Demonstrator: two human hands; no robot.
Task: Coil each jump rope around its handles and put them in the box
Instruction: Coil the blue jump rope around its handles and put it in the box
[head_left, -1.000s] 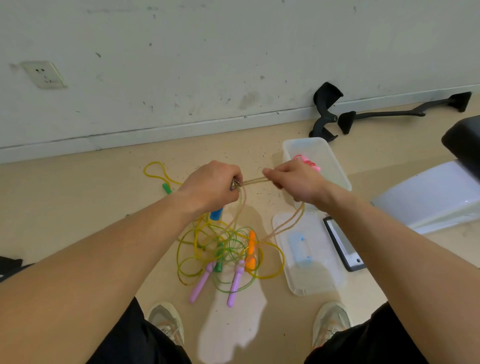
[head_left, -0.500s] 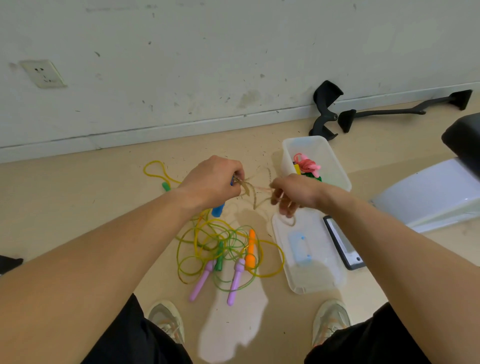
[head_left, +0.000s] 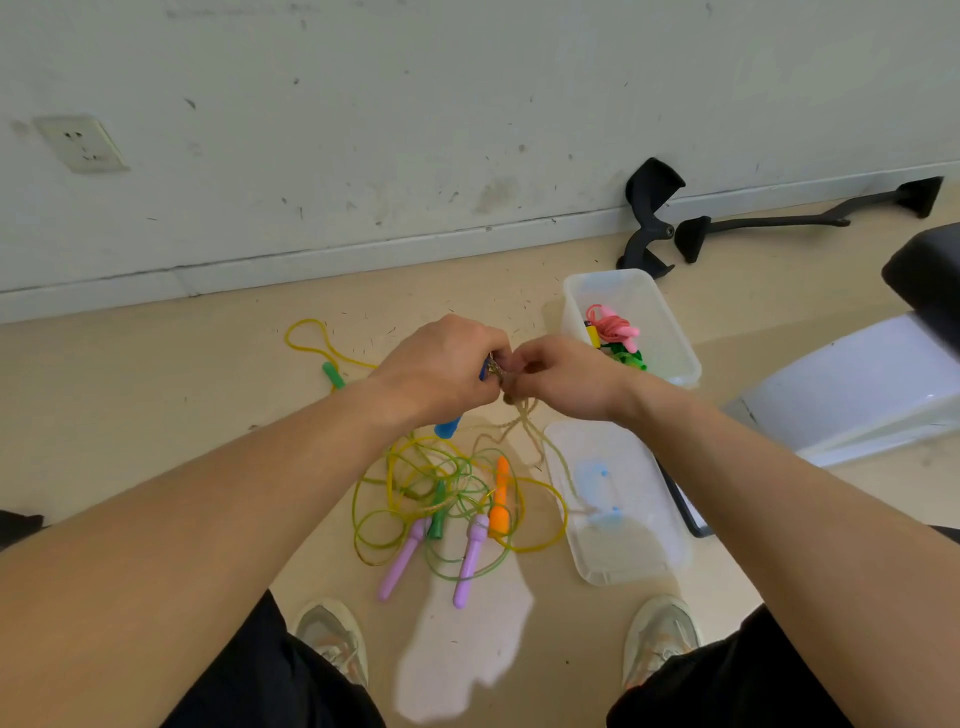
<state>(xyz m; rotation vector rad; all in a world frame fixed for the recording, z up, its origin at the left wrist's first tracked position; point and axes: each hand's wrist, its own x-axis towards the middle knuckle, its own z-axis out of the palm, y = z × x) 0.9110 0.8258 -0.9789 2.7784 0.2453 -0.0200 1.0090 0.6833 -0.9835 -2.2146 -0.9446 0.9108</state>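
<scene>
A jump rope with a blue handle (head_left: 448, 427) and a tan rope (head_left: 525, 422) is held above the floor, at the middle of the view. The handle's long axis runs steeply up and down, tilted: its lower end pokes out below the left hand (head_left: 441, 364) and points down toward the person, while its upper end is hidden in the fist. Only one blue handle end shows; whether a second sits beside it cannot be told. The left hand is clenched around the handle. The right hand (head_left: 566, 379), touching the left at the fingertips, pinches the tan rope at the handle's top. Loose tan loops hang from there and trail onto the clear lid (head_left: 623, 551) lying flat on the floor.

Beneath the hands lies a tangle of yellow and green ropes (head_left: 395, 493). In it are two purple handles (head_left: 400, 561), side by side with their thick ends toward the person, one orange handle (head_left: 500, 499) pointing away, and one green handle (head_left: 438, 517). A second green handle (head_left: 333, 375) lies apart to the left on a yellow loop.

Beyond the right hand stands one clear box (head_left: 675, 332), open, its long axis running away from the person. Inside are a pink coiled rope (head_left: 613, 326) and a green coiled rope (head_left: 626, 357).

Two shoes (head_left: 332, 639) show at the bottom edge.
</scene>
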